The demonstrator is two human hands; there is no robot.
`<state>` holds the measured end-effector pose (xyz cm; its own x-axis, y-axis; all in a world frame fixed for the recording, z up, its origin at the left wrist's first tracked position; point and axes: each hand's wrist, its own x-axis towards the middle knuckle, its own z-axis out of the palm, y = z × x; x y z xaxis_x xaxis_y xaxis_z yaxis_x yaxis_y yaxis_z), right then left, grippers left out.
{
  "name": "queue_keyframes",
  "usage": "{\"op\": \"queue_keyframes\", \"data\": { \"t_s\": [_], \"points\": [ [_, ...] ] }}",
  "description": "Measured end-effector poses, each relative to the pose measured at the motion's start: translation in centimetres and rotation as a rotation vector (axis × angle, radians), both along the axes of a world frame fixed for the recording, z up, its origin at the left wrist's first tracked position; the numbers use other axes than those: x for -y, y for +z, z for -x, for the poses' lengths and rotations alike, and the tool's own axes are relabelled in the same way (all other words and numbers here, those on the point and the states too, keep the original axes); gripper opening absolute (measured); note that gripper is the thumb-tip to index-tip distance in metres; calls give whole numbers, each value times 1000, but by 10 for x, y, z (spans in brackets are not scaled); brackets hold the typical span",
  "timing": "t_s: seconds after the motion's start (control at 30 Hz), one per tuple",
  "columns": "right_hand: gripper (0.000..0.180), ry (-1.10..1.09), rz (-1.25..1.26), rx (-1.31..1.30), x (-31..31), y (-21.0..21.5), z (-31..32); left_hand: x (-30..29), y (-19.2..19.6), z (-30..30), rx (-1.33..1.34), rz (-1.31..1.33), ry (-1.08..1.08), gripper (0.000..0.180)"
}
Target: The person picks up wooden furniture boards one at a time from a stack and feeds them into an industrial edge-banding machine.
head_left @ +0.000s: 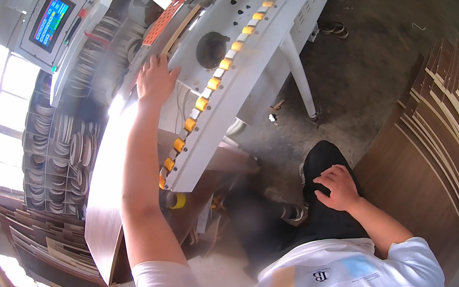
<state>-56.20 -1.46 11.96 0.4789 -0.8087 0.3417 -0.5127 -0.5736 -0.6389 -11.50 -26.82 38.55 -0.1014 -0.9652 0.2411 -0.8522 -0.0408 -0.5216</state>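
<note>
On machine (262,39) — one left hand (155,80)

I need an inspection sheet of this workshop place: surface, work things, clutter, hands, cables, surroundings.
Surface: long grey machine bed with a row of yellow rollers.
Work things: brown wooden panel lying beside the machine, under the left arm.
Clutter: tape roll below the bed; sandals on the floor.
Hands: left hand open, reaching to the machine edge; right hand resting on the thigh.
Cables: nothing seen.
Surroundings: control screen; stacked brown boards on the right; shelves of coiled strips.
</note>
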Motion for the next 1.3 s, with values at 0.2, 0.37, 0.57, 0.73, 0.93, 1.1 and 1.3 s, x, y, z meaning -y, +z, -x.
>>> {"op": "queue_keyframes", "data": {
  "t_s": [0.2,0.37,0.57,0.73,0.93,1.1,1.3],
  "points": [
    [30,-26,18,14,0,-6,-1,56,-8,26,-52,73,-15,61],
    [33,-52,-16,28,2,-16,8,62,16,55,-198,-43,30,75],
    [29,-74,-28,90,5,-25,20,-83,37,162,-977,-172,-593,50],
    [27,-77,18,85,1,-26,14,-229,8,201,-1746,-638,-957,68],
    [27,-30,16,38,-2,-12,1,-316,-8,270,-2379,-1171,-1082,88],
    [26,-9,24,7,-11,-11,-4,-353,-4,326,-2730,-1348,-1440,89],
    [29,-65,-9,-60,-14,-10,16,-359,0,335,-2703,-1503,-1500,87]
  ]
}}
